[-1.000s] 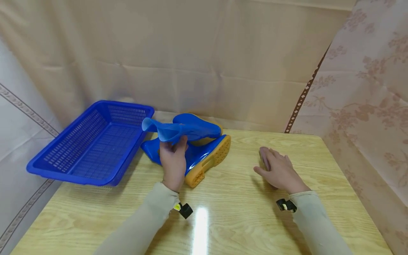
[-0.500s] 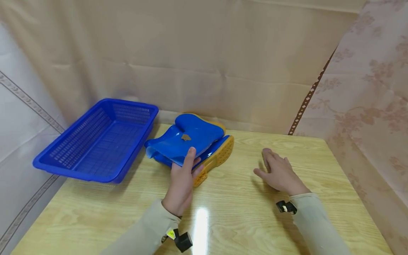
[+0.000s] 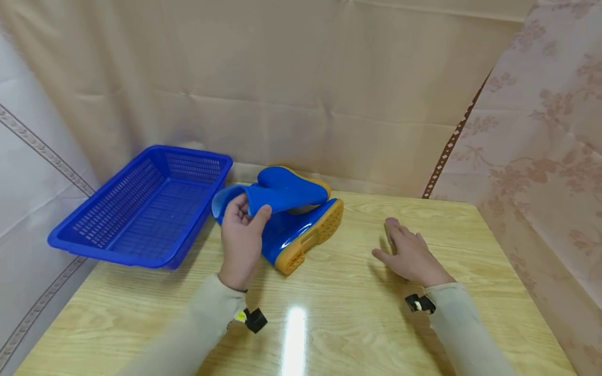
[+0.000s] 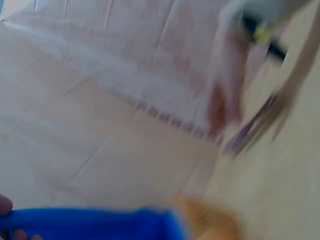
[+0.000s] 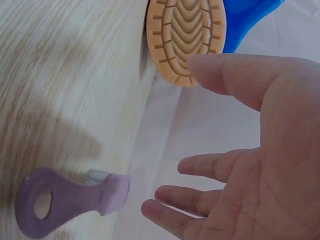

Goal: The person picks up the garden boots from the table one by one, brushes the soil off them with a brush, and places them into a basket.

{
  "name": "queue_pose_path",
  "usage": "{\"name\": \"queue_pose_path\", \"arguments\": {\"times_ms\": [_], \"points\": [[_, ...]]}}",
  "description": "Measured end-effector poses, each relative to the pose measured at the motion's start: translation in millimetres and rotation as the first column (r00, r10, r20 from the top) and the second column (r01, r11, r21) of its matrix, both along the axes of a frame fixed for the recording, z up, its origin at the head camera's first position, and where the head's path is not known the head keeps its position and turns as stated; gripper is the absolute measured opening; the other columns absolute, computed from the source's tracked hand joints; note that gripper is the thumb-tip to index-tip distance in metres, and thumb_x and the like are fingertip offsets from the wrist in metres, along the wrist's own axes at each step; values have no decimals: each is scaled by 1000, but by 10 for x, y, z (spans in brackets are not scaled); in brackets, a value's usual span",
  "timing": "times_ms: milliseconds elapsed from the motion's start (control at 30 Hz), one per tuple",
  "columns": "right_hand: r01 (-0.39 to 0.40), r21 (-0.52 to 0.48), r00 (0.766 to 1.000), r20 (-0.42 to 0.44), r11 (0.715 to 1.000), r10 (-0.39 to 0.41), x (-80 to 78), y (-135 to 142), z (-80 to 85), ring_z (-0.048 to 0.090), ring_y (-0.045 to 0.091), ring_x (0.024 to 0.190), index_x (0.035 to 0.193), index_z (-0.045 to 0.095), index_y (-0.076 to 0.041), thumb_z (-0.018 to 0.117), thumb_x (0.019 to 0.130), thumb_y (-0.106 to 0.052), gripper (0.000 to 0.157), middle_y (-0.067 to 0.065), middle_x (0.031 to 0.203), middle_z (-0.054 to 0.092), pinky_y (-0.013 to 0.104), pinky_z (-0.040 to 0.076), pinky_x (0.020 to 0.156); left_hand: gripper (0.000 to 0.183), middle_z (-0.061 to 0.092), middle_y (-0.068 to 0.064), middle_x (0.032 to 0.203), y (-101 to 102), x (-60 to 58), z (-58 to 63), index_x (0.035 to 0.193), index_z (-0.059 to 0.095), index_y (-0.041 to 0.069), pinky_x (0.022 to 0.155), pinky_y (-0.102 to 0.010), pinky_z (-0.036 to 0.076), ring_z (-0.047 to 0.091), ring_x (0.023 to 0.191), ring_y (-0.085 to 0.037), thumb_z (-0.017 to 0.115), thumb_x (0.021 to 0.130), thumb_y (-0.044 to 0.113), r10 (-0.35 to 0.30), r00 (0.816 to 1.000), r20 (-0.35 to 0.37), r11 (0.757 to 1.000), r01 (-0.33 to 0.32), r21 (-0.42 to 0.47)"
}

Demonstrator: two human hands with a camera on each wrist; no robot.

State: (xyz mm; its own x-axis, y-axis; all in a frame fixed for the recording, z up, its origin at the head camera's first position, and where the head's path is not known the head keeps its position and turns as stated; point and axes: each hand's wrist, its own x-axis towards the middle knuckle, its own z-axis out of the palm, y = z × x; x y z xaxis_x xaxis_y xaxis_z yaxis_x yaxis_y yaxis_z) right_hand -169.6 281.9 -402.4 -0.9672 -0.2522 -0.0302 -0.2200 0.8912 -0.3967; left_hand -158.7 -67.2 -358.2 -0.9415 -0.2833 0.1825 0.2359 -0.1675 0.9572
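Observation:
Two blue rubber boots with yellow-orange soles lie on their sides on the table, one overlapping the other. My left hand grips the top edge of the upper boot, with the thumb outside and the fingers curled into its opening. Below it, the lower boot has its tread turned toward the right. My right hand hovers to the right of the boots with spread fingers and holds nothing. Beside those fingers in the right wrist view is a small purple brush with pale bristles, mostly hidden by the hand in the head view.
A blue plastic basket with slotted walls stands at the left, its near right side close to the boots. Beige cloth hangs behind the table, and floral cloth hangs on the right.
My left hand has turned the upper boot's shaft, first laying it flat with a brown patch showing, then raising its opening again with the patch out of sight. The right hand stays in place.

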Motion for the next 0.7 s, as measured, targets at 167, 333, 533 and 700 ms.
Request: {"name": "queue_pose_path", "arguments": {"times_ms": [167, 333, 533, 700], "points": [[-14, -6, 999, -30, 1000, 14, 7, 34, 16, 52, 48, 120, 101, 45, -4, 66, 100, -47, 48, 25, 118, 57, 81, 16, 111, 40, 61, -4, 107, -148, -456, 327, 140, 59, 5, 86, -25, 57, 59, 93, -15, 68, 101, 11, 4, 996, -85, 993, -14, -120], [-15, -8, 1000, -10, 1000, 15, -33, 49, -26, 53, 47, 119, 126, 51, -1, 66, 101, -44, 52, 27, 113, 58, 80, 16, 111, 32, 66, -7, 111, -130, -863, 646, 134, 64, 6, 91, -28, 55, 62, 97, -16, 65, 103, 13, -133, 977, -167, 951, 78, -300], [2, -8, 999, 53, 1000, -1, -35, 103, -57, 32, 58, 142, 161, 24, 2, 64, 101, -46, 87, 38, 155, 36, 78, 16, 113, 20, 67, -9, 121, -135, -1076, 998, 123, 66, 5, 101, -31, 51, 63, 110, -18, 58, 105, 6, -230, 923, -309, 915, 97, -391], [31, -10, 997, 78, 999, -30, -42, 215, -68, 34, 61, 140, 158, 29, 7, 63, 101, -47, 85, 39, 153, 36, 76, 24, 112, 23, 66, -9, 131, -196, -1169, 991, 127, 66, 8, 104, -35, 52, 63, 117, -21, 56, 106, 6, -252, 907, -338, 915, 109, -388]]}}
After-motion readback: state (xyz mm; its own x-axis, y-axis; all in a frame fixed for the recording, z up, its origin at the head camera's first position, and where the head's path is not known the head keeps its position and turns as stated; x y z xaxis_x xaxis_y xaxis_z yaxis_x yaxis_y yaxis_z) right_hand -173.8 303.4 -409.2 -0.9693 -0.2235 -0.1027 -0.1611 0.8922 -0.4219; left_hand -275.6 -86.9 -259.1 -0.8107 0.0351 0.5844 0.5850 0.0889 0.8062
